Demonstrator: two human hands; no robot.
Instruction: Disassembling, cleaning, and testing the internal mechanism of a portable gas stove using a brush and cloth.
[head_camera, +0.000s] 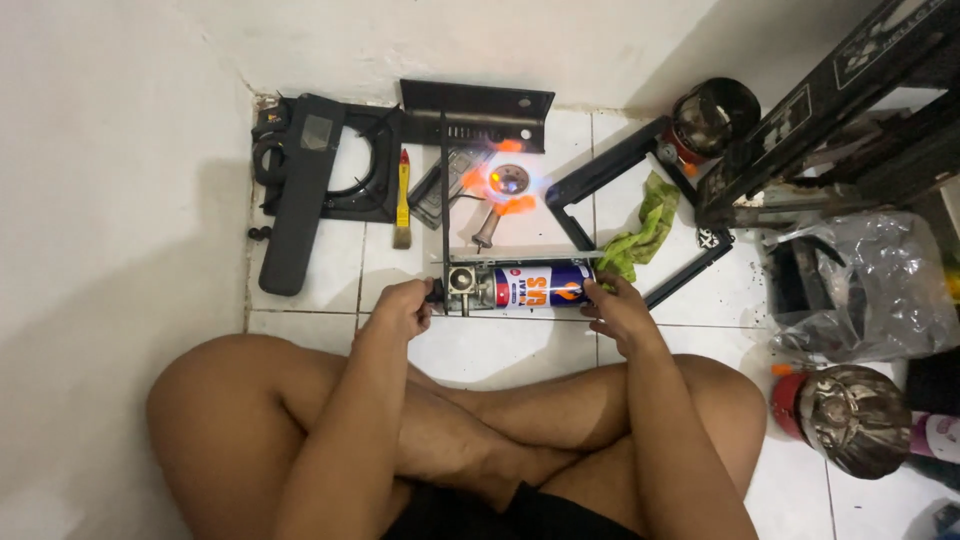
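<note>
Head view looks straight down at someone sitting cross-legged on a white tiled floor (330, 270), tucked into a corner of white wall.

Biggest thing out there is the stripped-down portable stove frame (520, 215) (basically open black rails with the innards showing). Its burner (508, 180) is lit near the far end, with orange flame flaring around a bright centre. Off to the left lies a long black cover panel (305, 190) across a black stove top plate (360, 165), both close to the wall. On the right there's a black metal rack (830, 110), a crumpled clear plastic bag (860, 290) below it, and two round camping burner heads with red bases, one up top (712, 118) and one near the right knee (845, 418).

The gas canister (540, 287) lies on its side at the near edge of the frame, blue and white with a red band, nozzle end pointing left into the metal valve block (462, 282).

The right hand (618, 312) has its grip loosely curled around the canister's base end, fingers touching it. The left hand (405, 305) is pinched closed on a small black knob (436, 291) just left of the valve block; I think it's the control knob, but it's tiny from here.

Small stuff: a green rag (640, 232) bunched just beyond the right hand, and a paintbrush with a yellow and red handle (403, 200) lying between the top plate and the frame.
</note>
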